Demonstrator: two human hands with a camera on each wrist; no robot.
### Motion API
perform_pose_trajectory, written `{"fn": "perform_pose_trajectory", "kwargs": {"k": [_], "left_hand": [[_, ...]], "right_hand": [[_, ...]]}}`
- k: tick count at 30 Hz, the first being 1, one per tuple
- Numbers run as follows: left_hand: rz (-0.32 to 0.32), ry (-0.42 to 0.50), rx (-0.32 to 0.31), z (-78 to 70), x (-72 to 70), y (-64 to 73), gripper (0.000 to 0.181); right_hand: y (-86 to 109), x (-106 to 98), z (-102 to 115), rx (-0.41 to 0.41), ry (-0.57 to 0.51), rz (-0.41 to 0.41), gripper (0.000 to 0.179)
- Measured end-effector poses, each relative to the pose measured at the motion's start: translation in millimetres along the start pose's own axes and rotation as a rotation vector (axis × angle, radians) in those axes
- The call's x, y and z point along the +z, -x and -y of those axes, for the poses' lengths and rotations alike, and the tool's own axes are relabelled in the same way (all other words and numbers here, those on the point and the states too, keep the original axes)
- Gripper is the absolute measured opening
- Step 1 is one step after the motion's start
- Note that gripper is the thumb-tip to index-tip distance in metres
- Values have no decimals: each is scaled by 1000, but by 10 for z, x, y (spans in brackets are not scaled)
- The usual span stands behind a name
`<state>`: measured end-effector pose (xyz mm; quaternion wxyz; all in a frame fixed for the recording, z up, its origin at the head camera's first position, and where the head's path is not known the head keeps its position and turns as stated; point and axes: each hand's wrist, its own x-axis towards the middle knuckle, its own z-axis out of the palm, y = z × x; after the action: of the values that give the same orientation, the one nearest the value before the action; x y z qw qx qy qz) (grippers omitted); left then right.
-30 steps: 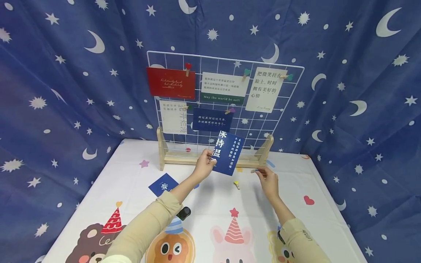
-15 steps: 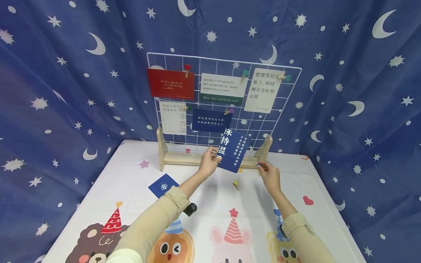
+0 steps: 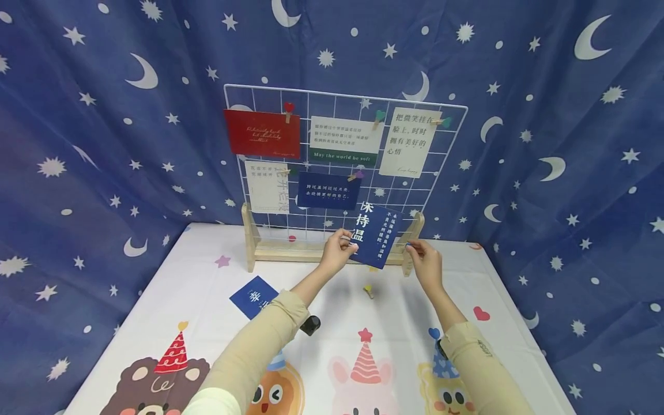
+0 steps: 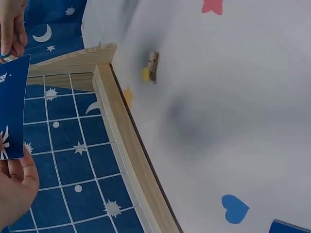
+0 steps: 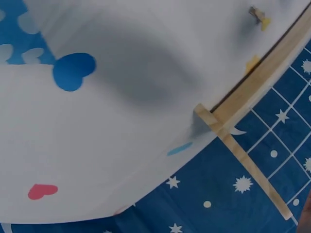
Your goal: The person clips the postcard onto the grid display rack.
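In the head view my left hand [image 3: 336,255] pinches a blue card [image 3: 381,245] with white lettering by its left edge. The card is tilted, in front of the lower right of a white wire grid [image 3: 335,104]. To its right, my right hand [image 3: 427,266] pinches a small clothespin [image 3: 408,245] with a blue top, right at the card's edge. The left wrist view has the card [image 4: 13,109] between the left fingers below and the right hand [image 4: 12,26] above. Only a sliver of the right hand [image 5: 305,216] shows in the right wrist view.
Clipped on the grid are a red card [image 3: 263,135], several white cards and a dark blue card [image 3: 328,191]. Its wooden base [image 3: 290,251] stands on the table. A yellow-topped clothespin [image 3: 368,291] and another blue card [image 3: 254,296] lie on the white cloth.
The left hand has moved the blue card right and slightly up along the grid. The right hand has risen with the clothespin, so that card and clothespin are closer together.
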<state>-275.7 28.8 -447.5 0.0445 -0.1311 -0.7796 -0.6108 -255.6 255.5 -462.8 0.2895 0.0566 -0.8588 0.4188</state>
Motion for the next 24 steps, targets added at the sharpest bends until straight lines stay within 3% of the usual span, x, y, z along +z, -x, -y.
{"fn": "perform_pose_trajectory", "kwargs": {"k": [5,13,21,24], "left_hand": [[-29,11,3,6,25,-69,19],[-55,5,7,2,65,-195,20],[-58,2,14,-46,164,-294,21],[-71,4,15,8,197,-346,21]], "right_hand": [[-80,21,83,-5,-54,-15,18],[-216,-12,178,-28,-42,-33,18],[-514,-143,233,-33,-39,-78,18],[-625,-174,257,-13,-49,-127,18]]}}
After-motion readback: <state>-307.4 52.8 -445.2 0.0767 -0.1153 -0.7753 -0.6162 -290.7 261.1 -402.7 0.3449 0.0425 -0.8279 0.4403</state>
